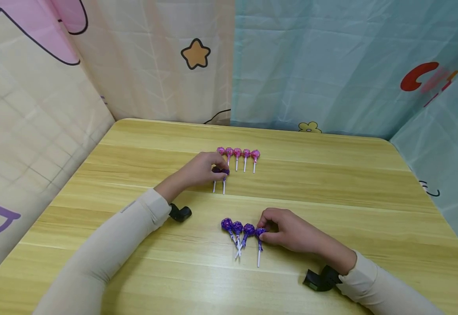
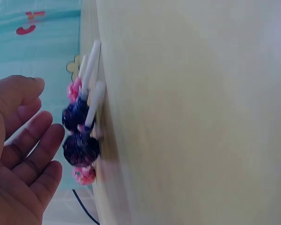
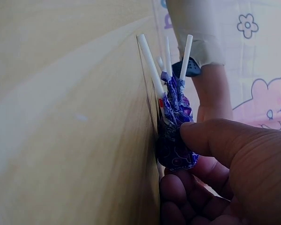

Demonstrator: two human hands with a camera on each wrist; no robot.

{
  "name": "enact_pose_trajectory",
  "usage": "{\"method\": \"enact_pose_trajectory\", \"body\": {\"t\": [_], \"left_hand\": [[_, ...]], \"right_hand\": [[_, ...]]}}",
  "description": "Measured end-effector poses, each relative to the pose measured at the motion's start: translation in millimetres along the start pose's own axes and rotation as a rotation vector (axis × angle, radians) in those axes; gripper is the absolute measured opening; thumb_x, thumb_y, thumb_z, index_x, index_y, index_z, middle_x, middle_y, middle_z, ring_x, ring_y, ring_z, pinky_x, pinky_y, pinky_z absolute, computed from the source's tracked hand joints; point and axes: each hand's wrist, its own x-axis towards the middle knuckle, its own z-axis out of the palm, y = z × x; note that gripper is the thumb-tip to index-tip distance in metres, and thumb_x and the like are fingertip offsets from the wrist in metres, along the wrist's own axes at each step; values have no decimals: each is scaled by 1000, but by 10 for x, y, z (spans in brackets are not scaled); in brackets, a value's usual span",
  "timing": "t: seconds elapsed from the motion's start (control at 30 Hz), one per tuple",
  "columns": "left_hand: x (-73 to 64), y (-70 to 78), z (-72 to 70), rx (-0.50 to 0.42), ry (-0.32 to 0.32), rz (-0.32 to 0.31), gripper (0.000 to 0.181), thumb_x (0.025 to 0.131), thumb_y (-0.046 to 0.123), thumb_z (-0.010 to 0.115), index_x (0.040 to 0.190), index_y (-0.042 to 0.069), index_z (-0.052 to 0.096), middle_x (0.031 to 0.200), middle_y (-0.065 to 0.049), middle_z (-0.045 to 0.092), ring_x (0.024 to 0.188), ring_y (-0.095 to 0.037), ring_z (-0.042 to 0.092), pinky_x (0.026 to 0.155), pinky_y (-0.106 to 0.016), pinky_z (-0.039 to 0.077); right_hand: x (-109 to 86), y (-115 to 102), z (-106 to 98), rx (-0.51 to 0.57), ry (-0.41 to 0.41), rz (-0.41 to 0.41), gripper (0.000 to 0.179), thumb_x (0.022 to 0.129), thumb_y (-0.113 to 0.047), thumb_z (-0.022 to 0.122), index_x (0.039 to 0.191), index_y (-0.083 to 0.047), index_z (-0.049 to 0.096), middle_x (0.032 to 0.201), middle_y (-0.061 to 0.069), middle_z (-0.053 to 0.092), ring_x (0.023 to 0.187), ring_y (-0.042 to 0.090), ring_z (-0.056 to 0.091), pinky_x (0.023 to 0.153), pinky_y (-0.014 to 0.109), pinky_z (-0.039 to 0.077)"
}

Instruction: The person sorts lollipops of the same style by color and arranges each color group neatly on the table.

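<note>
My left hand (image 1: 204, 169) hovers at two purple-wrapped lollipops (image 1: 224, 185) lying side by side with their white sticks toward me. In the left wrist view its fingers (image 2: 46, 140) are loosely bent, and a gap shows between them and the purple heads (image 2: 81, 150). Nearer to me, my right hand (image 1: 292, 231) pinches the head of a purple lollipop (image 1: 259, 254) between thumb and fingers; the right wrist view shows the thumb against its wrapper (image 3: 178, 152). Left of it, three more purple lollipops (image 1: 237, 227) lie close together with their sticks crossing.
Behind my left hand, several pink lollipops (image 1: 246, 153) lie in a row, sticks toward me; the hand partly covers the leftmost. All rest on a wooden-topped table (image 1: 351, 183). Patterned curtains (image 1: 315, 65) stand along its back and sides. Black wrist devices (image 1: 180, 213) sit at both cuffs.
</note>
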Motion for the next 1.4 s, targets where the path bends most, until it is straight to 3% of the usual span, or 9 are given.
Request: {"method": "enact_pose_trajectory", "body": {"t": [0.23, 0.4, 0.7, 1.07, 1.4], "left_hand": [[-200, 148, 58, -41, 40, 79, 12, 90, 16, 75, 98, 7, 74, 102, -2, 69, 91, -22, 63, 80, -39, 53], [-361, 282, 104, -38, -13, 120, 18, 90, 19, 75, 103, 7, 74, 108, -1, 68, 98, -22, 63, 84, -39, 52], [-530, 478, 144, -55, -66, 129, 19, 90, 20, 75, 103, 8, 73, 105, -3, 69, 98, -21, 63, 86, -41, 52], [-713, 532, 260, -11, -185, 124, 19, 88, 23, 78, 102, 11, 74, 97, 3, 67, 87, -14, 59, 78, -29, 51], [-800, 587, 311, 36, -243, 128, 22, 88, 30, 77, 104, 14, 74, 98, 10, 65, 89, -6, 58, 83, -26, 50]], "right_hand": [[8, 0, 4, 8, -3, 1, 11, 92, -12, 71, 96, -19, 63, 93, -9, 62, 83, 8, 60, 73, 27, 52], [9, 5, 4, 5, -4, 2, 11, 92, -13, 71, 96, -19, 63, 93, -9, 62, 83, 9, 59, 74, 27, 51], [3, 5, -4, 11, 1, -4, 11, 92, -13, 71, 96, -19, 63, 92, -8, 62, 83, 9, 59, 73, 27, 51], [2, -9, -6, 1, 1, 1, 11, 92, -12, 71, 95, -19, 63, 92, -9, 62, 83, 9, 59, 73, 27, 51], [5, 2, 2, -7, 2, 5, 11, 92, -13, 71, 95, -19, 63, 92, -9, 62, 83, 9, 58, 73, 27, 51]]}}
